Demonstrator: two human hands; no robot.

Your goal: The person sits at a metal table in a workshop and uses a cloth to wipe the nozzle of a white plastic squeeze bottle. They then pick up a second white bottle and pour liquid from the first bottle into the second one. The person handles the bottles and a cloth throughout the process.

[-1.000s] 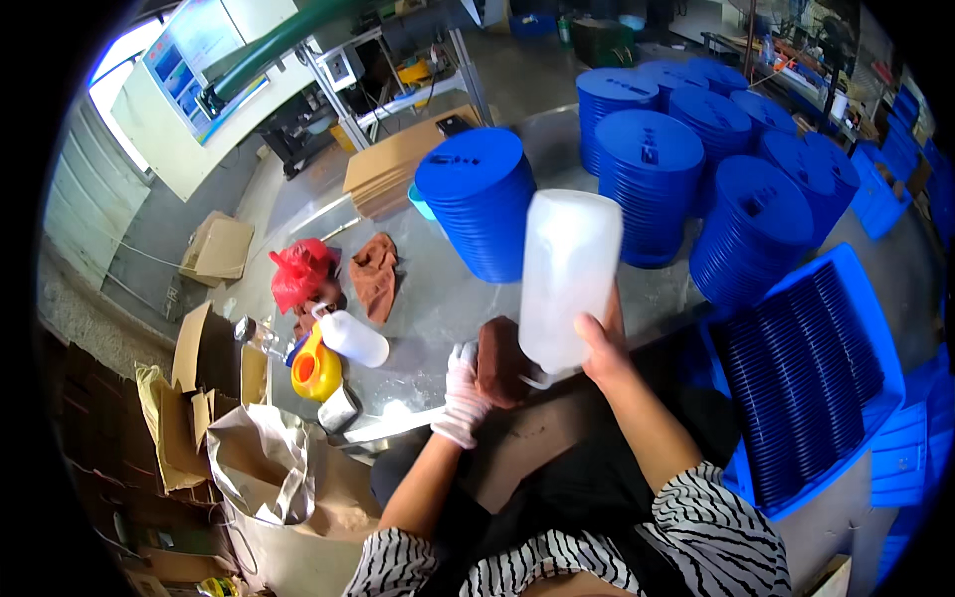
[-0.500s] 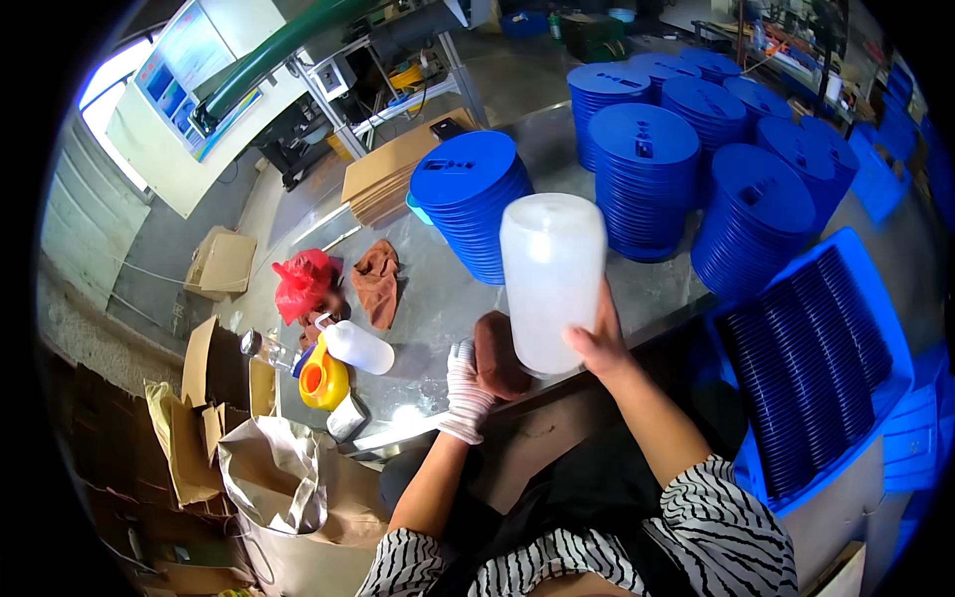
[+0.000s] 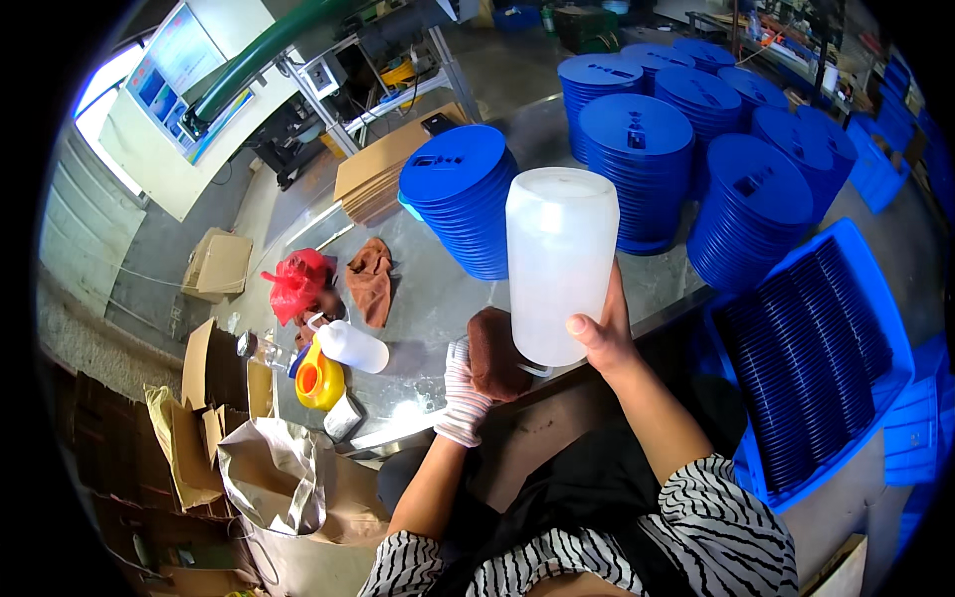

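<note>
My right hand (image 3: 607,333) grips a large, translucent white plastic jar (image 3: 562,259) by its lower right side, fingers behind it and thumb in front. The jar is raised above the table's near edge, its flat round end uppermost. My left hand (image 3: 462,403) wears a striped knit glove. Closed around a bunched brown cloth (image 3: 499,353), it sits close beside the jar's lower left side. Whether the cloth touches the jar I cannot tell. Behind the jar rises a stack of blue ribbed discs (image 3: 460,204).
More blue disc stacks (image 3: 637,159) crowd the metal table (image 3: 428,298). At left lie a white squeeze bottle (image 3: 353,345), a yellow container (image 3: 320,383), another brown cloth (image 3: 370,282) and a red bag (image 3: 298,284). A blue crate (image 3: 841,234) of dark discs stands at right.
The jar in my right hand has shifted slightly right, away from my left hand. Both grips stay the same. The whole view has moved a little.
</note>
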